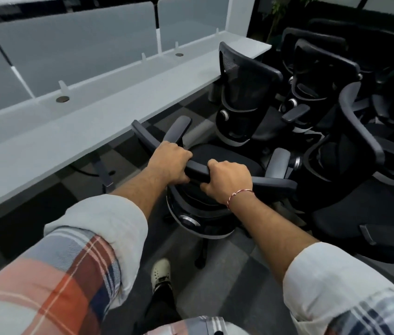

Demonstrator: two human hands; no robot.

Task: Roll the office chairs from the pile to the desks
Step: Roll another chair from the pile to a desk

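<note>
Hands close round the top rail of one black office chair: left hand and right hand sit side by side, fingers curled over the curved rail. At least three more black chairs crowd the pile to the right, and those further back are too dark to count. The held chair has a mesh back, a padded seat, two grey armrests and a silver knob. It stands just beside the front edge of the long white desk, back toward the person.
</note>
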